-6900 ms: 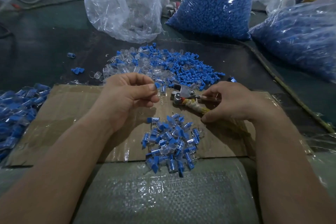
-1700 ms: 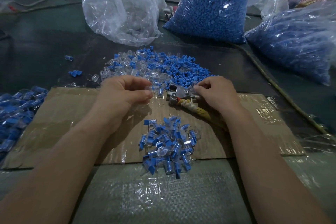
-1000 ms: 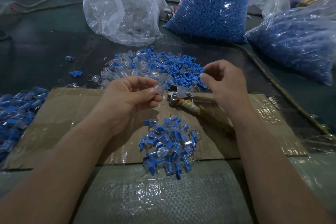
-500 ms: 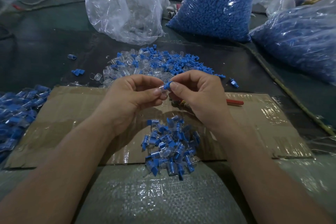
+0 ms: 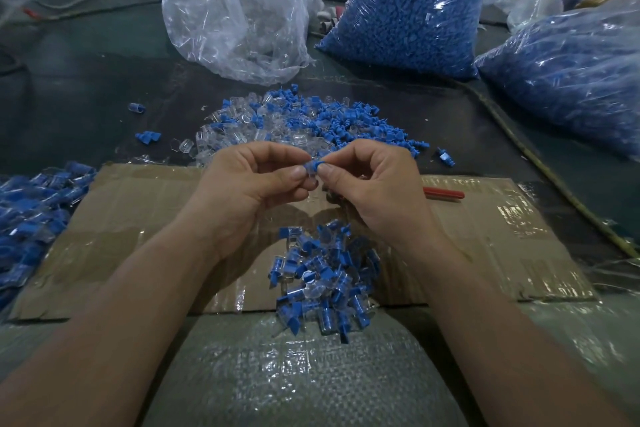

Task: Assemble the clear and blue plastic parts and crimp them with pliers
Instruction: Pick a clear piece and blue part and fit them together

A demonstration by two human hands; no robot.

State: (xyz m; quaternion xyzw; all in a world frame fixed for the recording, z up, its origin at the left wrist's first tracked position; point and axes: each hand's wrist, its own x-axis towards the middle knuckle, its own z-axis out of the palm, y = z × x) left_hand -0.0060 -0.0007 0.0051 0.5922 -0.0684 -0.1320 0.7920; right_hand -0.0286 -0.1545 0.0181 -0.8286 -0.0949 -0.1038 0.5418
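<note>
**Two Halves Meet Between the Thumbs**

Both hands hover just above the far edge of the cardboard sheet (image 5: 138, 211). The left hand (image 5: 256, 191) and the right hand (image 5: 374, 191) each close their grip, thumb against forefinger, on one small piece (image 5: 311, 170) pinched between them. Blue shows at its top and clear plastic below. Which hand has which half cannot be told, since the fingertips cover most of it. The other fingers curl inward, out of the way, leaving the thumbs free to push. This looks like the joining step, with the crimp not yet done.

The layout seems made to suit that order. The loose parts (image 5: 304, 125), clear and blue mixed, lie on the dark table (image 5: 69, 97) just beyond the hands, near to either one. The pliers (image 5: 445, 193) lie on the cardboard beside the right hand with only a red handle end showing, so the nearer hand would likely take them. The heap of joined pieces (image 5: 325, 274) sits at the near edge of the cardboard, directly below the hands, where a done piece can simply be dropped. A larger mass of such pieces (image 5: 34, 211) lies off the sheet's left end. Behind the loose parts stands the supply: a clear bag (image 5: 239, 10) and a bag of blue parts (image 5: 408, 3).

The piece probably needs seating squarely before the pliers, since a tilted half could crimp crooked.
</note>
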